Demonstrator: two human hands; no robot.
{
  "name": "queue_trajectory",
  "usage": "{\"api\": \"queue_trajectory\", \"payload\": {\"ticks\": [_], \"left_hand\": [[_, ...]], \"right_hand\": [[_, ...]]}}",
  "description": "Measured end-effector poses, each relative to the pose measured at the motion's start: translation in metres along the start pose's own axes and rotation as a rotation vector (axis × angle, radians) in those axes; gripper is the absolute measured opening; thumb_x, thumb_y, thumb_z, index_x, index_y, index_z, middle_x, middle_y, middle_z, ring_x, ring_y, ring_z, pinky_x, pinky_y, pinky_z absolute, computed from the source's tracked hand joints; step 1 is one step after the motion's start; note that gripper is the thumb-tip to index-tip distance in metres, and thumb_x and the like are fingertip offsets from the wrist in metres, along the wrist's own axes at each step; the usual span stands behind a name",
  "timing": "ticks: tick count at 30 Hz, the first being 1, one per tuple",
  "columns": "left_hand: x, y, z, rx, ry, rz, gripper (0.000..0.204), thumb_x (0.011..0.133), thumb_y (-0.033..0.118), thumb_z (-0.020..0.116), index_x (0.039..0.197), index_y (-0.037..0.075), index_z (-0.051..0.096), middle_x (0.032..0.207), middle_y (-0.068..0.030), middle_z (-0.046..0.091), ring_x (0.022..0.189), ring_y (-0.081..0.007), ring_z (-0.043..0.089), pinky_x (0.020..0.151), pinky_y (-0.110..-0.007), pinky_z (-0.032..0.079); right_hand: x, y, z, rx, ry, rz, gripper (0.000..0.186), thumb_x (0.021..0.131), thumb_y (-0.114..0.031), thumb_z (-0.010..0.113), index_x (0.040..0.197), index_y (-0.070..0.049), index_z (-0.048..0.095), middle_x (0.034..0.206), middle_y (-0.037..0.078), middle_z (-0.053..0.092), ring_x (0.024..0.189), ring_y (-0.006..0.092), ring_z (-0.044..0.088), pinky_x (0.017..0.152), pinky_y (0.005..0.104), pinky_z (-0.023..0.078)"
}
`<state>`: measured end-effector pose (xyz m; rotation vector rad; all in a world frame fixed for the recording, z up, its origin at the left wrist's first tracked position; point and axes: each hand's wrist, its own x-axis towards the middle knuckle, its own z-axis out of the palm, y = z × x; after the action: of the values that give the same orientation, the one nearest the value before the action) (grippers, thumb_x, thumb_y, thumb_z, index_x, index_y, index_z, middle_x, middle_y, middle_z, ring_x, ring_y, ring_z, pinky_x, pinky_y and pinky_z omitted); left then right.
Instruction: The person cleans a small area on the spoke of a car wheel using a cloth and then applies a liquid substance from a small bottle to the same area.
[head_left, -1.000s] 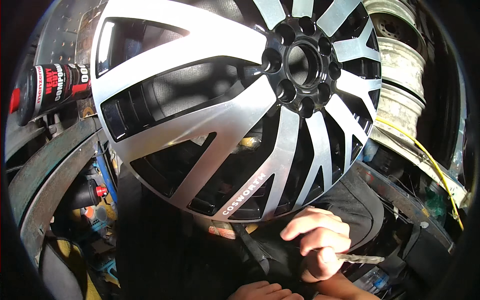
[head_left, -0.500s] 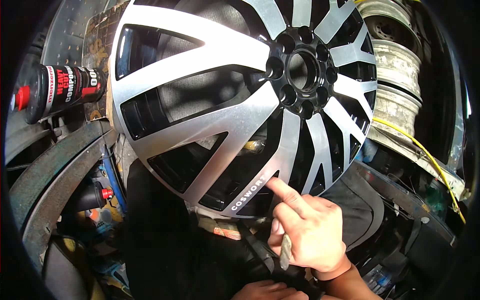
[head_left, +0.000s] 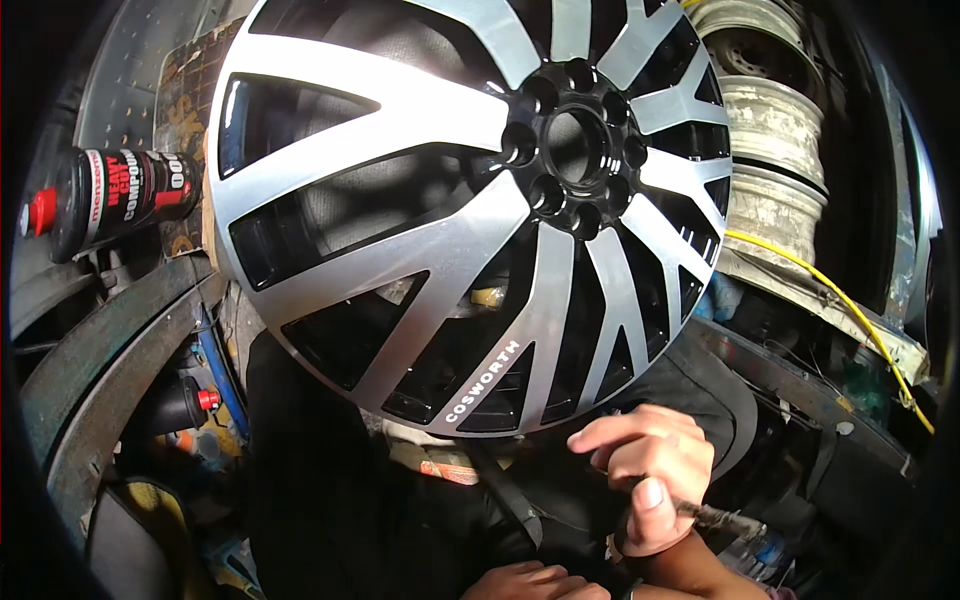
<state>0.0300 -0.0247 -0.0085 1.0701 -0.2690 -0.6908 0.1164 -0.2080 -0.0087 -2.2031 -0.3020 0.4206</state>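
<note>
A car alloy wheel (head_left: 400,262), with bright silver spokes and gloss black recesses, is tilted in front of me. White raised lettering runs along one lower spoke. My right hand (head_left: 665,465) hovers just below the wheel's lower right edge, apart from it. Its index finger points left, while the thumb and other fingers are curled round a thin grey-brown stick-like thing (head_left: 725,520) that juts out to the lower right. Of my left hand (head_left: 537,582), only bent fingers show at the bottom edge; they are closed, and whatever they may hold is hidden.
On the left, a black bottle with a red cap (head_left: 125,200) stands beside the wheel. Below it are curved metal bars (head_left: 110,350) and a second dark red-capped bottle (head_left: 180,403). Worn wheel rims (head_left: 770,130) are stacked at the right, with a yellow cable (head_left: 835,290) running past them.
My right index finger has left the lettered spoke. The hand has moved right and down and turned, so the stick-like thing points lower right. The wheel sits slightly farther left in view.
</note>
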Motion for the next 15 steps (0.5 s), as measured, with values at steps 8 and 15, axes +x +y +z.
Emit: {"api": "queue_trajectory", "payload": {"ticks": [8, 15], "left_hand": [[0.007, 0.0, 0.001, 0.075, 0.073, 0.002, 0.014, 0.083, 0.02, 0.069, 0.087, 0.013, 0.059, 0.073, -0.0041, 0.056, 0.065, -0.0233, 0.055, 0.06, -0.034, 0.043], [0.009, 0.0, -0.001, 0.121, 0.033, 0.004, 0.014, 0.082, 0.02, 0.071, 0.085, 0.012, 0.059, 0.072, -0.0037, 0.054, 0.064, -0.021, 0.053, 0.059, -0.033, 0.042]], "right_hand": [[-0.01, 0.027, 0.014, 0.24, 0.197, 0.069, 0.042, 0.097, -0.037, 0.041, 0.084, 0.0, 0.056, 0.068, 0.011, 0.061, 0.053, 0.0229, 0.058, 0.052, 0.0332, 0.046], [-0.008, 0.031, 0.022, 0.23, 0.236, -0.016, 0.03, 0.096, -0.027, 0.052, 0.09, 0.002, 0.059, 0.074, 0.013, 0.065, 0.059, 0.0215, 0.063, 0.055, 0.0308, 0.051]]}}
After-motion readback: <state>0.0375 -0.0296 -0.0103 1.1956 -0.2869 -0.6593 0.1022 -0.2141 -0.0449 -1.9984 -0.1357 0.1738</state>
